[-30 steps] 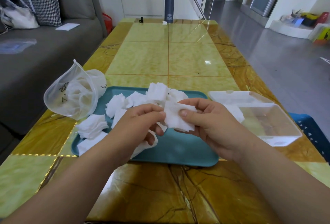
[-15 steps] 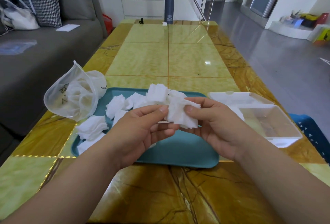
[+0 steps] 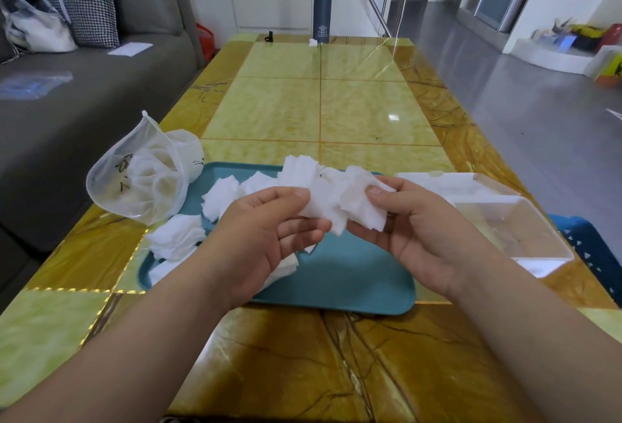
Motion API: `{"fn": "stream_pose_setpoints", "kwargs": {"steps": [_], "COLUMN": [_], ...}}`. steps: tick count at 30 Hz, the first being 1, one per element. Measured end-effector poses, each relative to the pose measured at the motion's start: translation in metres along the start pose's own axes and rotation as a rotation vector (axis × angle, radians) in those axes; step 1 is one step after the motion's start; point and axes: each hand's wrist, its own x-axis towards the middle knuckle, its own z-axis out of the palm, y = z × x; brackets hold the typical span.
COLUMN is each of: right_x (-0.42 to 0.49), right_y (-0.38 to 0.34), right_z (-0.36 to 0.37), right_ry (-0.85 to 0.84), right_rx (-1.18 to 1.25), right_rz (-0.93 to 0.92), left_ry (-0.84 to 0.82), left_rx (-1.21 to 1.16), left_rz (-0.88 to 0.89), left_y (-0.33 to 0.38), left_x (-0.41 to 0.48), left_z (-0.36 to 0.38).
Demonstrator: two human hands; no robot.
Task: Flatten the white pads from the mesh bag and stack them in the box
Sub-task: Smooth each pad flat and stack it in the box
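Grip of left hand (image 3: 266,237) and grip of right hand (image 3: 424,230) each pinched on one end of a crumpled white pad (image 3: 343,208), held just above the teal tray (image 3: 336,281) on the desk (image 3: 336,112). More loose pads (image 3: 178,234) heaped on the tray's left part. Beyond at left, mesh bag (image 3: 141,183); right of the tray, clear box (image 3: 525,220). Farthest, grey flask (image 3: 322,10) upright.

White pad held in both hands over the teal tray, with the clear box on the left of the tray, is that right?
Not quite. The head view shows the clear box on the right of the teal tray, not the left. The rest stands: the left hand and right hand both pinch the white pad over the tray.
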Motion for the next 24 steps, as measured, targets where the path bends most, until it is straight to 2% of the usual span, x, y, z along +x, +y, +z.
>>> {"fn": "stream_pose_setpoints", "kwargs": {"steps": [2,5,7,9,12,15,18,24], "right_x": [-0.001,0.001,0.003,0.003,-0.001,-0.006,-0.01,-0.011], "right_y": [0.002,0.005,0.008,0.011,0.014,0.013,0.011,0.009], "right_z": [0.001,0.0,-0.002,-0.002,0.005,0.011,0.015,0.015], "right_ry": [0.001,0.115,0.217,0.234,0.14,0.028,-0.039,-0.099], "right_rx": [-0.038,-0.17,-0.265,-0.288,-0.268,-0.242,-0.237,-0.266], "right_rz": [-0.01,-0.09,-0.142,-0.148,-0.127,-0.12,-0.123,-0.136], "left_ry": [-0.017,0.072,0.091,0.01,-0.089,-0.01,0.087,0.118], "left_rx": [0.099,0.291,0.288,0.223,0.223,0.368,0.404,0.465], "left_rz": [0.024,0.099,0.149,0.174,0.185,0.219,0.256,0.285], "left_y": [-0.001,-0.001,0.003,0.008,0.006,-0.003,-0.007,-0.007], "left_x": [0.0,0.002,0.002,-0.001,-0.007,-0.004,-0.002,0.0], "left_z": [-0.001,-0.005,-0.01,-0.009,0.001,0.009,0.01,0.007]}}
